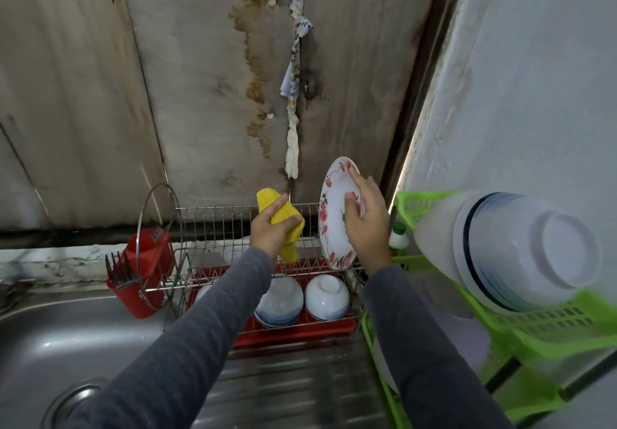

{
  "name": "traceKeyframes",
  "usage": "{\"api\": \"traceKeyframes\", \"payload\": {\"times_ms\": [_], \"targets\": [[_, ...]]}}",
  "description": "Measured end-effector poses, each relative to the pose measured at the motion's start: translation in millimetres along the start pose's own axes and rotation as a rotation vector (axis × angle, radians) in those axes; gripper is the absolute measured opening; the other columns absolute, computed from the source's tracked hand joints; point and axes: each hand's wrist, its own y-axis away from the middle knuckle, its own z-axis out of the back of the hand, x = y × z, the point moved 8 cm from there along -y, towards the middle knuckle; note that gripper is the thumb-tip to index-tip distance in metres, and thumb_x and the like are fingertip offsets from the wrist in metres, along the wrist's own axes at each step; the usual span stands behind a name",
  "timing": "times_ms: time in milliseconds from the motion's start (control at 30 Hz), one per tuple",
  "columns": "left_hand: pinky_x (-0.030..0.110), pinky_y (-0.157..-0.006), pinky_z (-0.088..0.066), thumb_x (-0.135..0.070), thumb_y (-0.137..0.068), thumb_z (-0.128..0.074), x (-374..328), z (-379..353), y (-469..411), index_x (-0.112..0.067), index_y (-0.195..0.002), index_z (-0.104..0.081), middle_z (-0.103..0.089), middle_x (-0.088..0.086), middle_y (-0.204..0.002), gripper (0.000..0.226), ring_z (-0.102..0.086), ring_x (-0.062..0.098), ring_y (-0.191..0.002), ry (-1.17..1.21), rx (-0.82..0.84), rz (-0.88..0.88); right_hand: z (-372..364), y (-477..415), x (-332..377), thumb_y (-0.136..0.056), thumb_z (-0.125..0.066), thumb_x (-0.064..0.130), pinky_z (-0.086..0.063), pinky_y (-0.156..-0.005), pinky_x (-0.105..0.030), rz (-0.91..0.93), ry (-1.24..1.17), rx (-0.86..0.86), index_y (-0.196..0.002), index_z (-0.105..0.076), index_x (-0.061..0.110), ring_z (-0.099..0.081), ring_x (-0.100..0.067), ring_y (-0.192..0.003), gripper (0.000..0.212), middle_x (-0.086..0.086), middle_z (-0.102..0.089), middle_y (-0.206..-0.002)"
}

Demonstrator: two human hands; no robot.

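A white plate (330, 218) with red flower prints stands on edge at the right end of the wire dish rack (213, 225). My right hand (365, 218) holds it, thumb on its inner face and fingers behind the rim. My left hand (268, 231) grips a crumpled yellow cloth (287, 225) above the rack's upper tier, just left of the plate.
Two upturned white bowls (302, 298) sit in the rack's red tray. A red cutlery holder (140, 271) with forks hangs on its left. The steel sink (66, 338) lies front left. A green plastic shelf (541, 325) with stacked white containers (507, 251) crowds the right.
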Motion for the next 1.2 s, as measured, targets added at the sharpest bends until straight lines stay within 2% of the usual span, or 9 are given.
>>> {"api": "traceKeyframes", "payload": {"times_ms": [100, 233, 467, 600, 700, 833, 967, 1100, 1200], "targets": [[0.04, -0.098, -0.05, -0.009, -0.086, -0.074, -6.6, 2.7, 9.7, -0.039, -0.128, -0.059, -0.052, 0.003, -0.13, 0.054, -0.055, 0.025, -0.115, 0.009, -0.006, -0.03, 7.3, 6.8, 15.9, -0.104, -0.051, 0.019, -0.026, -0.118, -0.033, 0.05, 0.15, -0.03, -0.149, -0.046, 0.027, -0.025, -0.026, -0.149, 0.046, -0.012, -0.026, -0.162], [0.044, -0.099, -0.052, -0.01, -0.086, -0.075, -16.7, 8.1, 29.0, -0.044, -0.123, -0.061, -0.053, 0.001, -0.132, 0.052, -0.056, 0.024, -0.116, 0.043, 0.006, -0.078, 10.8, 19.6, 34.1, -0.101, -0.053, 0.026, -0.018, -0.114, -0.027, 0.166, 0.301, -0.092, -0.149, -0.046, 0.017, -0.034, -0.031, -0.144, 0.049, -0.012, -0.037, -0.158], [0.033, -0.086, -0.058, -0.002, -0.086, -0.071, -31.4, 32.2, 82.4, -0.04, -0.117, -0.066, -0.064, -0.007, -0.12, 0.049, -0.065, 0.015, -0.104, 0.164, -0.006, -0.143, -1.3, 71.1, 61.6, -0.099, -0.052, 0.025, -0.04, -0.111, -0.05, 0.428, 0.34, -0.059, -0.137, -0.056, 0.006, -0.048, -0.035, -0.131, 0.043, -0.014, -0.056, -0.139], [0.031, -0.085, -0.056, -0.002, -0.083, -0.073, -18.1, 58.3, 120.1, -0.04, -0.118, -0.068, -0.063, -0.001, -0.13, 0.051, -0.064, 0.017, -0.109, 0.137, -0.047, -0.14, -24.7, 110.8, 58.0, -0.098, -0.052, 0.024, -0.039, -0.113, -0.042, 0.429, 0.305, 0.126, -0.136, -0.057, 0.006, -0.05, -0.028, -0.129, 0.042, -0.01, -0.059, -0.136], [0.025, -0.08, -0.055, 0.0, -0.083, -0.072, 3.1, 84.1, 151.3, -0.037, -0.119, -0.068, -0.067, -0.007, -0.121, 0.052, -0.065, 0.01, -0.102, 0.126, -0.119, -0.115, -47.2, 145.6, 53.7, -0.097, -0.053, 0.021, -0.044, -0.107, -0.042, 0.42, 0.291, 0.298, -0.13, -0.06, 0.006, -0.054, -0.027, -0.121, 0.037, -0.009, -0.063, -0.128], [0.032, -0.089, -0.055, 0.001, -0.084, -0.072, 42.5, 130.3, 190.7, -0.032, -0.124, -0.066, -0.068, -0.006, -0.12, 0.052, -0.063, 0.015, -0.104, 0.115, -0.256, -0.05, -85.0, 194.3, 40.2, -0.096, -0.056, 0.02, -0.046, -0.095, -0.044, 0.354, 0.344, 0.593, -0.117, -0.064, 0.006, -0.056, -0.032, -0.109, 0.026, -0.012, -0.065, -0.114], [0.026, -0.082, -0.054, 0.001, -0.083, -0.073, 74.9, 183.9, 231.2, -0.03, -0.126, -0.064, -0.066, -0.006, -0.107, 0.054, -0.062, 0.014, -0.096, 0.092, -0.446, 0.029, -125.7, 245.5, 30.7, -0.094, -0.057, 0.021, -0.047, -0.091, -0.046, 0.313, 0.405, 0.843, -0.116, -0.066, 0.004, -0.058, -0.041, -0.104, 0.029, -0.019, -0.066, -0.111], [0.018, -0.075, -0.055, 0.001, -0.083, -0.073, 100.9, 236.6, 276.3, -0.025, -0.132, -0.062, -0.061, 0.001, -0.118, 0.057, -0.06, 0.014, -0.097, 0.094, -0.597, 0.087, -167.5, 295.6, 29.6, -0.094, -0.054, 0.022, -0.05, -0.085, -0.041, 0.286, 0.429, 1.016, -0.106, -0.068, 0.003, -0.063, -0.039, -0.101, 0.026, -0.021, -0.069, -0.108], [0.029, -0.079, -0.057, -0.002, -0.082, -0.075, 115.6, 281.7, 309.3, -0.032, -0.128, -0.063, -0.061, 0.01, -0.127, 0.057, -0.061, 0.02, -0.101, 0.085, -0.715, 0.118, -198.5, 333.7, 37.3, -0.095, -0.05, 0.022, -0.051, -0.081, -0.043, 0.276, 0.458, 1.13, -0.098, -0.066, 0.002, -0.063, -0.041, -0.098, 0.026, -0.024, -0.068, -0.104]]}}
